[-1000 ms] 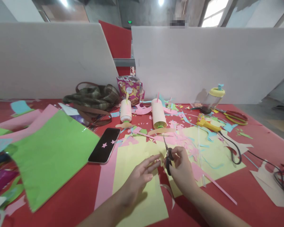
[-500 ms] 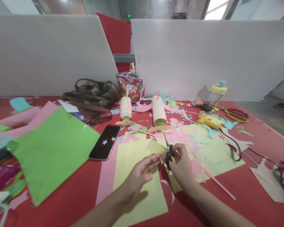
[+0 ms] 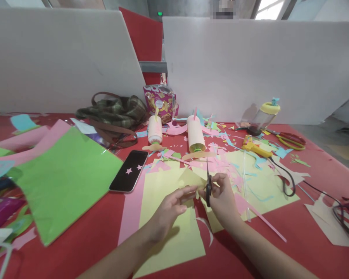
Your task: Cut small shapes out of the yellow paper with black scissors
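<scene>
My right hand (image 3: 222, 199) is closed round dark-handled scissors (image 3: 208, 182), whose narrow blades point away from me. The blades look nearly together. Just left of them, my left hand (image 3: 170, 211) hovers over a pale yellow paper sheet (image 3: 174, 248), fingers stretched and thumb apart. Its fingertips come close to the right hand's fingers; whether a tiny paper piece lies between them is too small to tell. Under the right hand lies the edge of another yellow sheet (image 3: 267, 209). A thin curved paper strip (image 3: 207, 228) rests on the red table below the hands.
Two paper-covered cylinders (image 3: 195, 133) lie ahead among paper scraps. A phone (image 3: 129, 171) bearing pink stars and a green sheet (image 3: 66, 182) are left. Rightward are a yellow glue gun (image 3: 256, 148), its cable, a clear jar (image 3: 263, 118) and red-and-yellow-handled scissors (image 3: 292, 140).
The scissors have turned more upright and edge-on, and their blades look closer together. Both hands stay nearly in place. The whole view has shifted slightly.
</scene>
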The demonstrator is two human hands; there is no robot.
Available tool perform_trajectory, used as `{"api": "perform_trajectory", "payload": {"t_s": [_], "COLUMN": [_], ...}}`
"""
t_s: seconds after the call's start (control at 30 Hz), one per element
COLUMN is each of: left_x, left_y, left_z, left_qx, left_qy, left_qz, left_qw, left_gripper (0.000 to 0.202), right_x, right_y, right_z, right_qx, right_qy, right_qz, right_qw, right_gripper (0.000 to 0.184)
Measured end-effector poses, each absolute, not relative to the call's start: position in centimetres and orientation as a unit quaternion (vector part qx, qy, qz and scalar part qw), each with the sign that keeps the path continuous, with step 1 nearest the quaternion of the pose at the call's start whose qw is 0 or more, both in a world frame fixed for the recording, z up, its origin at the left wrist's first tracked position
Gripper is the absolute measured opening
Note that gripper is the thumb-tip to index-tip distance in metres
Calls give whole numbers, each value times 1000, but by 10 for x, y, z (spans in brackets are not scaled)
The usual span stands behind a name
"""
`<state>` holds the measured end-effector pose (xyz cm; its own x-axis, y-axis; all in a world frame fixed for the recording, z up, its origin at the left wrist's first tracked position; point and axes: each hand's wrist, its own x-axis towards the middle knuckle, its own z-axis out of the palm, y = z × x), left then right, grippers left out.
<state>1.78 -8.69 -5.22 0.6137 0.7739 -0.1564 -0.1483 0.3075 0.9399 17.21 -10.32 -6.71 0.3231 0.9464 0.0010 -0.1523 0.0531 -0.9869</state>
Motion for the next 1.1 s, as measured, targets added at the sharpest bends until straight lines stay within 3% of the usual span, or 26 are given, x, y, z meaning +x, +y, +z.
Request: {"api": "perform_trajectory", "payload": {"t_s": [0.13, 0.3, 0.53, 0.77, 1.1], "left_x": [19, 25, 32, 29, 28], "left_y": [-88, -86, -90, -93, -93], "left_z": [-49, -44, -46, -44, -45], "left_qx": [483, 466, 485, 641, 616], "left_qy": [315, 406, 438, 436, 426], "left_qz": [322, 326, 275, 254, 242], "left_qw": [751, 715, 705, 578, 617], "left_gripper": [37, 11, 16, 27, 27], "right_x": [171, 170, 165, 162, 163], "right_y": [-104, -103, -109, -112, -113], "right_z": [-61, -55, -57, -55, -57], "right_qx": [-511, -484, -419, -405, -400], "right_qy": [-350, -300, -264, -241, -244], "right_qz": [480, 539, 628, 672, 705], "right_qw": [621, 620, 600, 572, 533], "right_gripper": [38, 41, 44, 43, 41]}}
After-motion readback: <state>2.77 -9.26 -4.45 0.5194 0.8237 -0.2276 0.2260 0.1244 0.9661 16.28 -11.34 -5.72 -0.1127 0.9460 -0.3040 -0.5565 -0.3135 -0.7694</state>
